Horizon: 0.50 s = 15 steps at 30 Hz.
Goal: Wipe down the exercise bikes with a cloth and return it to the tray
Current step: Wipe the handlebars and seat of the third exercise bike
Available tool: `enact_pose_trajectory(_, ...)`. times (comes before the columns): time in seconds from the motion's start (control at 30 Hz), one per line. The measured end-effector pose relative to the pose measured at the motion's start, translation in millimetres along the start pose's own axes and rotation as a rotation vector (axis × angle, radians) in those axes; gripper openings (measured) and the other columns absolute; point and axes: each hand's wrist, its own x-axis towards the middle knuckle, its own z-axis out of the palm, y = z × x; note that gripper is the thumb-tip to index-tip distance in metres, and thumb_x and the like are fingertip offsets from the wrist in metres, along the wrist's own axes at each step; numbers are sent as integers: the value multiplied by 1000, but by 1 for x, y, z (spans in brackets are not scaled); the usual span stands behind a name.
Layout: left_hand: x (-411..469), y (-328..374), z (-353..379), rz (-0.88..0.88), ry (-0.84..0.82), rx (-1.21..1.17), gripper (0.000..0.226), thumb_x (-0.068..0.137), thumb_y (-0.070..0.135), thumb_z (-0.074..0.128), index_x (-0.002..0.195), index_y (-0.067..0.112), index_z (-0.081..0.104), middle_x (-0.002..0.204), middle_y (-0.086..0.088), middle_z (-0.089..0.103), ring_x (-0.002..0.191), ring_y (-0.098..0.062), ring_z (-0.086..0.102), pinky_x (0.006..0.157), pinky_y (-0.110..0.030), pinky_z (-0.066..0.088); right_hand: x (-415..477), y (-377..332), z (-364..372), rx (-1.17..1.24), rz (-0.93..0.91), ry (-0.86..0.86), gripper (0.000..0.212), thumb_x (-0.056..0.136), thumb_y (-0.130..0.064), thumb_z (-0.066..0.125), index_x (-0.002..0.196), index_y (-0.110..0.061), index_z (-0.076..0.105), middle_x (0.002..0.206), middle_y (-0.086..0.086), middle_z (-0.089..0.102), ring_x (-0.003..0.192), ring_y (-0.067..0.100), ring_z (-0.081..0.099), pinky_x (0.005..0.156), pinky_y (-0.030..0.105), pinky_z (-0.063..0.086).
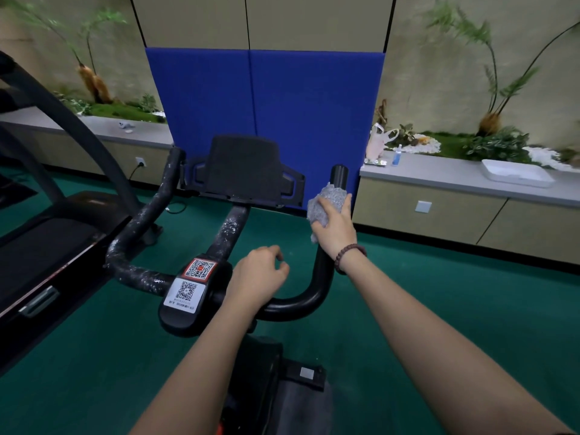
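While the right hand (334, 226) wrapped the grey cloth (326, 199) round the upright of the right handlebar (340, 175), just below its tip, we took the step in hand to be the wiping of that bar. The fingers were curled over the cloth and pressed it against the tube. The left hand (259, 277) rested on the crossbar (292, 304) beside the stem clamp (188, 293). Its fingers were loosely curled, and we could see nothing held in them. It appeared to steady the bike.

The right handlebar showed plain black, whereas the left handlebar (138, 227) and the stem (230, 227) were flecked with white marks. From this we judged the task to be early to midway, with the greater part of the bars yet to be wiped.

The next move, in our view, called for:
- drawing the cloth along the remaining length of the right bar
- carrying it across to the stem and the speckled left side, where firmer rubbing seemed likely to be needed
- shifting the left hand clear of the crossbar so that the strip beneath it could be reached

The white tray (518, 182), to which the cloth must go back, lay on the counter (439, 180) to the right, well apart from the bike.
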Motion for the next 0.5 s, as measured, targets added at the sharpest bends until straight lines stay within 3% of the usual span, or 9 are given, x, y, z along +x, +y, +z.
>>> enact_pose_trajectory(0.3,-2,-1,0,-11,62,-68,19,83,26,47,93,17,61,88,-5,65,85,-27,58,64,-31,40,-68,-5,0,-76,15,-116,47,90,-25,51,135,-28,42,156,13,-5,132,32,36,100,28,34)
enact_pose_trajectory(0.4,-4,-2,-1,-9,106,-83,19,84,23,46,92,15,61,87,-7,65,81,-28,57,61,-30,38,-89,-2,5,-75,-47,-134,46,91,-26,49,136,-24,41,155,13,-9,144,27,0,115,33,11)
enact_pose_trajectory(0.5,-7,-2,-2,-8,138,-84,19,85,22,46,93,14,62,89,-7,66,82,-29,58,62,-31,40,-106,3,7,-144,-155,-128,44,93,-32,45,136,-22,41,156,10,-5,143,23,-12,114,30,-7)
